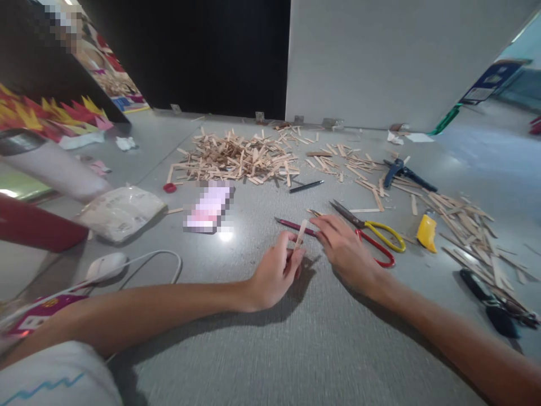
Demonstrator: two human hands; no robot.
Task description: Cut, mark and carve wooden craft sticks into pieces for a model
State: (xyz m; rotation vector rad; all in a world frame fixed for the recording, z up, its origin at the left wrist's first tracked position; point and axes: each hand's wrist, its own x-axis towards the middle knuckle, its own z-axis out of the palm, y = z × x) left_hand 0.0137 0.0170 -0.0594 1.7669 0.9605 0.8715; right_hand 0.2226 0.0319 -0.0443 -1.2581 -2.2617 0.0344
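Observation:
My left hand [276, 270] rests on the grey floor and pinches a short wooden craft stick [301, 232], holding it upright and a little tilted. My right hand [344, 245] lies just to its right, fingers curled over the end of a dark red pencil [291, 225] that lies on the floor; whether it grips the pencil is unclear. Yellow-and-red-handled scissors [376, 234] lie right beside my right hand.
A heap of wooden sticks [236, 158] lies farther ahead, more sticks [465, 225] at the right. Around are a black pen [306, 186], blue pliers [401, 172], a yellow lighter-like item [426, 232], a white mouse [105, 266], a plastic bag [120, 211].

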